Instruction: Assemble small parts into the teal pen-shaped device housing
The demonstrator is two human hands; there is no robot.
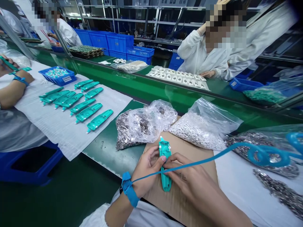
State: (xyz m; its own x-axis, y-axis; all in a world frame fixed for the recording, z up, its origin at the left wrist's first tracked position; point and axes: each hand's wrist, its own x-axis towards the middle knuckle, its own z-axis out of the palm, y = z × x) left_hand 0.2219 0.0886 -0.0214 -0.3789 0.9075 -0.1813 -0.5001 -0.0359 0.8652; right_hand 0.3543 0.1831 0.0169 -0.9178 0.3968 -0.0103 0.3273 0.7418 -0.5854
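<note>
Over cardboard (174,201) on a green bench (107,153), left hand (144,166) and right hand (190,178) clasp a teal casing (166,183); blue bins (119,41) beyond.

left grip (147,168) curled closed, right grip (187,173) bent close beside it

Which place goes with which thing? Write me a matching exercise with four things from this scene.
Things:
1. Nearest teal casing
2. Nearest blue wristband
3. Labelled blue tray
4. Nearest bag of white parts

Places:
A. Around the person's own left wrist
B. Between bags of metallic parts
C. In the person's own left hand
D. On the white sheet at the left

Pairs: 1-C, 2-A, 3-D, 4-B.
</note>
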